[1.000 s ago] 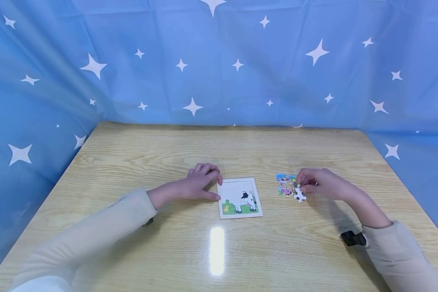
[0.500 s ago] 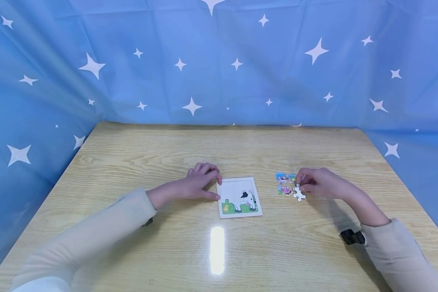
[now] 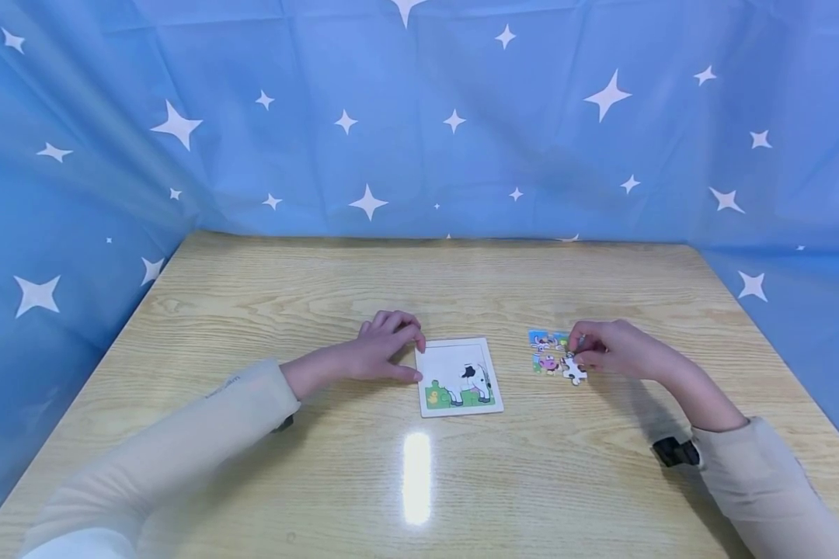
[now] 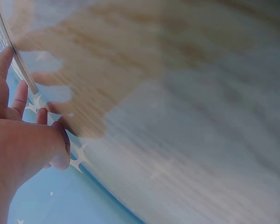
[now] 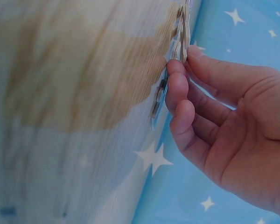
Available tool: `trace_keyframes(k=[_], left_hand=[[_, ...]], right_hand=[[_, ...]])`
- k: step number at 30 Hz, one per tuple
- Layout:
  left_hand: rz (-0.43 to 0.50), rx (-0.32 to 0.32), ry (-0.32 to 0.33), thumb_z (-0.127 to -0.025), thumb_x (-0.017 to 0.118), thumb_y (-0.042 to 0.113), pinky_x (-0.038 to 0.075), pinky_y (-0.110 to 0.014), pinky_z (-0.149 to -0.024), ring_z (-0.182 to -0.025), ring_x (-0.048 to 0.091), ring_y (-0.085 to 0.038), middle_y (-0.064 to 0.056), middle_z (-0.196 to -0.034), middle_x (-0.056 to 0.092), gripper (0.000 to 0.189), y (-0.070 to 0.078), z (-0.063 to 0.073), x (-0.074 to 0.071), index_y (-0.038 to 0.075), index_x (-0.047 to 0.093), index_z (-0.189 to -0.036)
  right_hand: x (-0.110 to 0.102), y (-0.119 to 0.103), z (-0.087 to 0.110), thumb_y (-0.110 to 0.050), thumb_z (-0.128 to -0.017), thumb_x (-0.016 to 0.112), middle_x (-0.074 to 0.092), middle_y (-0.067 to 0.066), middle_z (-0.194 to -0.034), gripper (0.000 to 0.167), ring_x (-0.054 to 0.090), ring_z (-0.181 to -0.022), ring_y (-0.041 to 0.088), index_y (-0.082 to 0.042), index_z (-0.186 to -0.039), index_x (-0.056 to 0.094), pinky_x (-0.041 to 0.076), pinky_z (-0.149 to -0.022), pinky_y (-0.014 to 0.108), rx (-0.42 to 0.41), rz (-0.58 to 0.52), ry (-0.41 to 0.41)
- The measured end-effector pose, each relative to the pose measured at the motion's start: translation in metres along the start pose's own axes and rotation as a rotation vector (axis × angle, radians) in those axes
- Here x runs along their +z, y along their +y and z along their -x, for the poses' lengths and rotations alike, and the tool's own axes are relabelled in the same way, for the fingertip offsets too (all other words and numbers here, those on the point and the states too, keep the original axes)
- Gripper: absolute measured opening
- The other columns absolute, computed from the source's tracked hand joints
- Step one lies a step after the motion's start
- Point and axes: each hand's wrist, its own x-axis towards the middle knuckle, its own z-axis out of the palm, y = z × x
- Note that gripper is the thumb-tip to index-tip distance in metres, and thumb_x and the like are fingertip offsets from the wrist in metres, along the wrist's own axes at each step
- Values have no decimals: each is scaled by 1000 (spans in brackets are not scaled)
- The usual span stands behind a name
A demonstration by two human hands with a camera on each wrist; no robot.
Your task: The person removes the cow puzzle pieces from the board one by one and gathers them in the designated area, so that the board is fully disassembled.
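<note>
A square puzzle board (image 3: pixel 454 355) lies on the table, its lower part filled with pieces picturing a cow's body, grass and a small yellow chick. My left hand (image 3: pixel 384 349) rests at its left side, with thumb and index fingertips on the frame's edge. In the left wrist view the board's edge (image 4: pixel 17 51) shows side-on against those fingertips. Off to the right, my right hand (image 3: pixel 618 353) pinches a black-and-white jigsaw piece (image 3: pixel 573 371) between thumb and fingers. From the right wrist view the piece (image 5: pixel 185 35) appears edge-on.
Several loose jigsaw pieces (image 3: pixel 548 362), one with a pink animal, lie just left of my right hand. The wooden table (image 3: pixel 287 481) carries a bright light reflection in front of the board. A blue curtain with white stars (image 3: pixel 419 116) hangs behind the table.
The piece in my right fingers has tilted slightly, its black patches showing more clearly than half a second ago. Both hands and the board have stayed in place.
</note>
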Motion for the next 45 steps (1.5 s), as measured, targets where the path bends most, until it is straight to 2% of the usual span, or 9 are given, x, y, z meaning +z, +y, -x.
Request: trace_keyframes(k=[14,24,31,37,45], left_hand=[[-4,-2,3,-104,78,33,27,-57,-112,-150,26,-45,-21,-165,36,34,1,1,-1,18,58,-127],[4,-13,-2,-105,78,32,27,-58,-112,-151,25,-44,-20,-166,35,33,2,0,-2,18,58,-127],[-5,-11,1,-104,79,32,27,-58,-112,-151,26,-45,-21,-166,36,33,3,1,-2,18,59,-127],[-8,-12,-1,-104,78,31,27,-59,-112,-151,26,-45,-21,-165,36,33,2,0,-3,18,59,-127],[-5,-15,-2,-104,79,32,27,-59,-113,-151,26,-45,-21,-166,36,33,3,1,-3,18,59,-126]], right_hand=[[0,-2,-2,5,-107,66,59,-6,-79,9,47,-67,5,-4,-109,64,39,-62,28,36,17,3],[3,-11,-6,5,-106,68,65,-7,-84,9,48,-69,4,-3,-109,66,42,-64,28,0,14,17],[8,-20,-12,4,-105,69,70,-7,-89,10,53,-72,4,-4,-109,66,46,-64,28,-31,1,17],[13,-29,-18,1,-105,72,70,-9,-88,10,55,-71,4,-7,-106,67,47,-64,27,-74,-11,7],[16,-37,-26,1,-106,71,65,-9,-83,8,55,-68,7,-5,-107,66,47,-62,28,-100,-21,-20]])
